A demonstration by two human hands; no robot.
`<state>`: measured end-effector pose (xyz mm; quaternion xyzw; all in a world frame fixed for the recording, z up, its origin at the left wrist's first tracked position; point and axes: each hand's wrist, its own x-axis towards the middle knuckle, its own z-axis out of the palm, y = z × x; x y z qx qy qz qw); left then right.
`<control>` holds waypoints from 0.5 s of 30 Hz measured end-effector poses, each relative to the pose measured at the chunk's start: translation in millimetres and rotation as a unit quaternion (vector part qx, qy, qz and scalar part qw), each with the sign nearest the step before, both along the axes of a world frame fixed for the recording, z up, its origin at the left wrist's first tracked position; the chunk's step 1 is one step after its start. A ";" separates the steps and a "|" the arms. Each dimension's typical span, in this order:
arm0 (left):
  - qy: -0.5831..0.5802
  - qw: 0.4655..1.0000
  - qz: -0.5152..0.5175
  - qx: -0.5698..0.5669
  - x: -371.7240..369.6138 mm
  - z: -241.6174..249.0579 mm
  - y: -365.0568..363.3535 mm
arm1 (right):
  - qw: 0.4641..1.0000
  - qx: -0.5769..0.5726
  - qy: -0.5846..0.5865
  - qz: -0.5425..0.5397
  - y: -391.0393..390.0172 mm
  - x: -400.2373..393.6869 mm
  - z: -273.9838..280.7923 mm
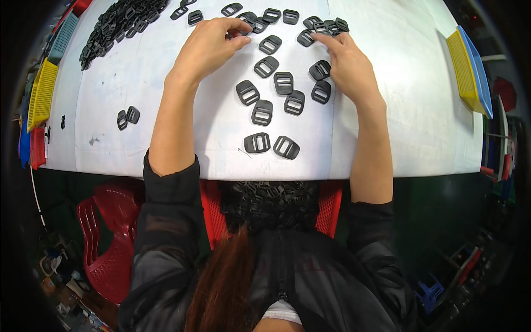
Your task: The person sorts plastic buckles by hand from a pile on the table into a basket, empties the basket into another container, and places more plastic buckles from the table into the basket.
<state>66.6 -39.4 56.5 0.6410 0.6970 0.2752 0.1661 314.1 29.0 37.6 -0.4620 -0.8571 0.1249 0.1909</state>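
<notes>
Sorting black buckles on a white table

Spreading across most of the view, the white table (387,110) carries everything else: a big heap of black buckles (113,25) at its far left corner, coloured baskets along both sides (a yellow and blue one (470,72) on the right, a yellow one (41,91) on the left), and a red basket (329,205) full of buckles held on the lap against the near edge. Loose buckles (271,97) lie flat and scattered between the two forearms, with a stray pair (127,116) off to the left.

The hands are well apart. The left hand (207,47) curls over a buckle (235,33) at the far row, fingertips pinching at it, though the grip itself is hidden under the fingers. The right hand (345,63) lies open, fingertips pressing on a cluster of buckles (323,26) without closing on one.

My judgement of the risks: the two buckles (272,145) nearest the table edge could be swept off by a sleeve or forearm, and a sliding right hand could scatter the cluster it touches
</notes>
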 end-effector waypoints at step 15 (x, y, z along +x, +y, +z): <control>-0.002 0.998 -0.040 0.052 56.1 -23.2 -41.9 | 0.993 -0.042 0.108 0.027 -50.6 -9.2 -13.1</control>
